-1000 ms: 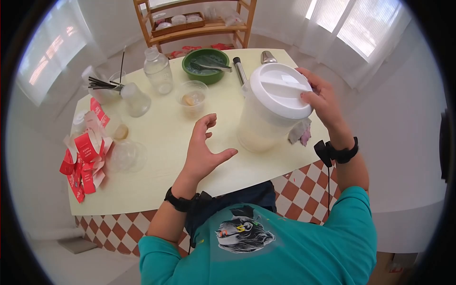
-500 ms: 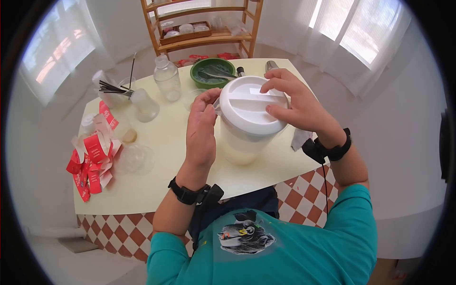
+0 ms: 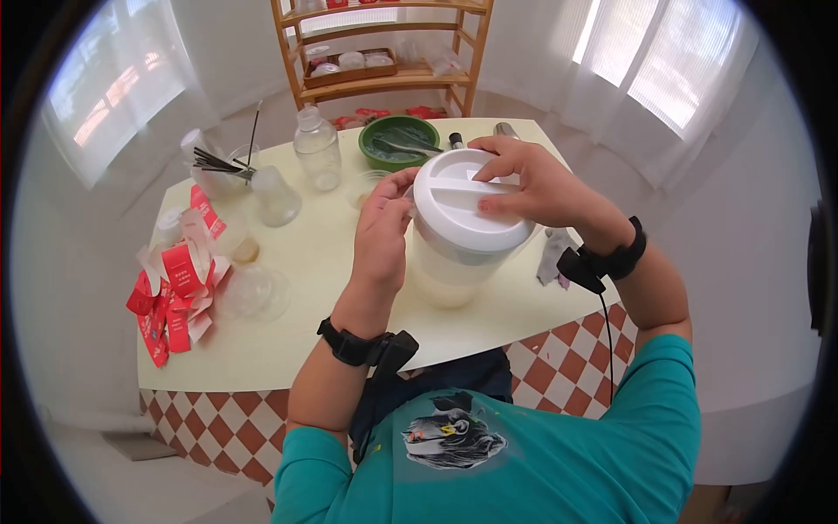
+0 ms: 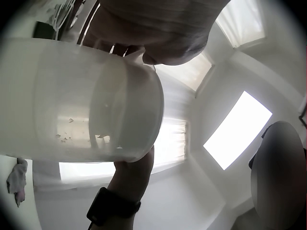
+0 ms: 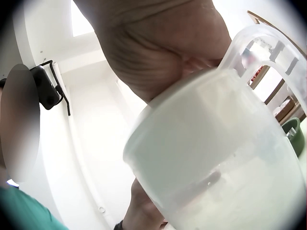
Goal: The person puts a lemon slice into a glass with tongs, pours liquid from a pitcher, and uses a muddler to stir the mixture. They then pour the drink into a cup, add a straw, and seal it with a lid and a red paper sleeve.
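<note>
A tall translucent pitcher (image 3: 449, 275) with a round white lid (image 3: 467, 225) stands at the front of the table. My right hand (image 3: 546, 188) is over the lid, thumb and fingers pinching its raised centre ridge. Against the pitcher's left side, my left hand (image 3: 381, 240) grips near the rim by a small clear spout. The left wrist view has the pitcher wall (image 4: 72, 105) below that hand. In the right wrist view a clear loop handle (image 5: 268, 36) sticks out from the pitcher. Some fingertips are hidden behind the pitcher.
Torn red-and-white packaging (image 3: 179, 284) lies at the table's left. Behind are a cup of black straws (image 3: 223, 166), a clear bottle (image 3: 319, 148) and a green bowl (image 3: 400, 162) with a utensil. A grey cloth (image 3: 554, 253) lies right of the pitcher. A wooden shelf (image 3: 384, 83) stands beyond.
My left hand has come up from the table's middle to the pitcher's side. The pitcher has moved left and nearer, and my right hand has shifted from the lid's edge onto its ridge.
</note>
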`<state>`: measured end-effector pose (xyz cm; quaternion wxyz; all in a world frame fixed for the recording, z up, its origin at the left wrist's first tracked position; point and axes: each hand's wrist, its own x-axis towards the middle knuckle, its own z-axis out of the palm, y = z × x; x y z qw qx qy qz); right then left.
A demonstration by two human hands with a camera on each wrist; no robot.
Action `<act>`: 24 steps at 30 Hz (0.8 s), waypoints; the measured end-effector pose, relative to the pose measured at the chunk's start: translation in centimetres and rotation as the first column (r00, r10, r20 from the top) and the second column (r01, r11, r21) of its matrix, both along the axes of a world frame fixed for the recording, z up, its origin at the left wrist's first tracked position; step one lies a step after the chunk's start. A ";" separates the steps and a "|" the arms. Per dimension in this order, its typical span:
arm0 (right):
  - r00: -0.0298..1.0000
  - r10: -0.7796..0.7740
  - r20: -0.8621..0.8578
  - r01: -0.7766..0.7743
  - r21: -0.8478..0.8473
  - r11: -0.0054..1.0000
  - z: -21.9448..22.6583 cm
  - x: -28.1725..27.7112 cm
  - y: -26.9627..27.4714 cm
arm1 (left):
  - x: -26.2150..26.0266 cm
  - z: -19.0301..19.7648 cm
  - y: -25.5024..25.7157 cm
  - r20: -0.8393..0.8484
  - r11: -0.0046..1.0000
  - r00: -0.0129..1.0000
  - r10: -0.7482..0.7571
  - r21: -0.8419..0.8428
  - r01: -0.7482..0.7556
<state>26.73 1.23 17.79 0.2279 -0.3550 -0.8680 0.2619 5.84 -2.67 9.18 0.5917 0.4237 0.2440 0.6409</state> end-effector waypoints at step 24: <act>0.976 0.194 0.098 -0.215 0.307 0.927 0.9 -0.1 0.9 | 0.9 0.2 -0.1 -0.037 0.989 0.988 0.149 0.011 -0.149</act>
